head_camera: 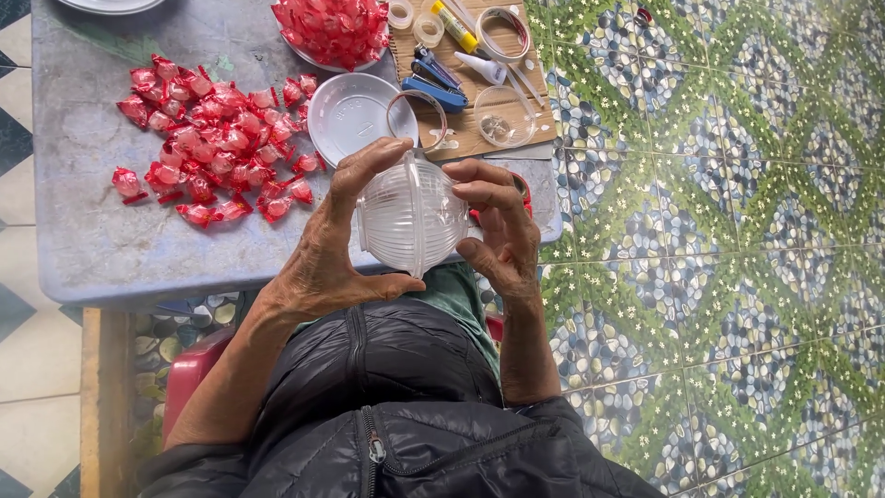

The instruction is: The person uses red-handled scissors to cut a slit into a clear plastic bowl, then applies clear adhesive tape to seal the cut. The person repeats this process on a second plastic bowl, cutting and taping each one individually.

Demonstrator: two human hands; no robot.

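Both hands hold a clear ribbed plastic ball above the near edge of the desk.

Nearest the camera is a black quilted jacket (396, 406). The left hand (336, 249) and the right hand (502, 231) each grip one side of the clear plastic ball (411, 215), two ribbed cups set rim to rim, with fingers curled over the top and thumbs under it; the ball is off the surface, over the edge of the grey desk (83, 249). Beyond it stand a white plastic cup (350, 115) and a clear ring (417, 115). To the left, a loose heap of red wrapped sweets (207, 138) lies on the desk. Farther back, a plate of red sweets (334, 29) sits beside a cardboard sheet (461, 138) bearing a blue stapler (433, 85), tape rolls (413, 20) and a glue stick (454, 25).
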